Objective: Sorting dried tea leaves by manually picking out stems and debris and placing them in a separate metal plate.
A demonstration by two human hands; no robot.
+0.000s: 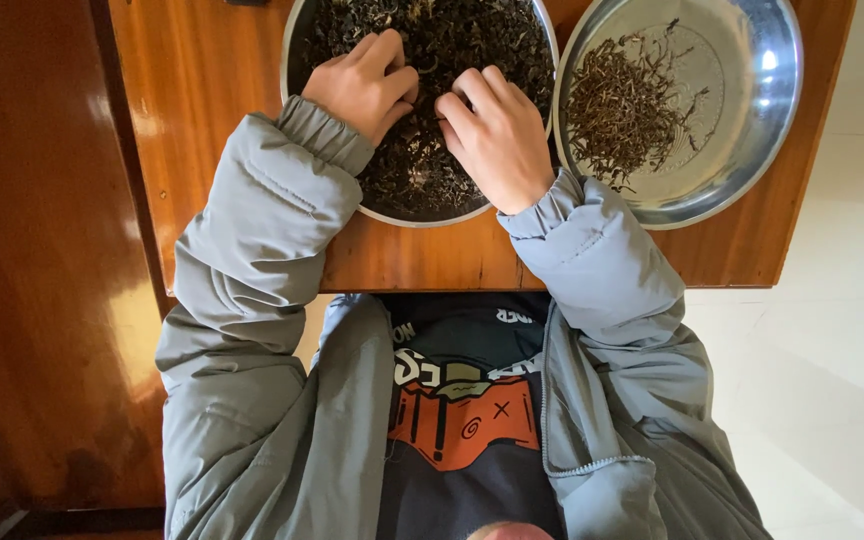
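Note:
A round metal basin [295, 40] at the table's far middle is filled with dark dried leaves [452, 40]. My left hand [364, 85] rests on the leaves at the basin's left side, fingers curled and pinching into the pile. Beside it, my right hand [497, 135] lies on the leaves too, with fingers bent inward toward the left hand. Whether either hand holds a leaf between its fingertips is hidden. To the right stands a second metal basin [752, 150] with a thin scatter of brownish stems [622, 105].
The two basins sit on a glossy wooden table [212, 80] whose near edge runs just in front of my chest. A dark wooden panel [32, 250] stands at the left. Pale tiled floor [832, 350] lies to the right.

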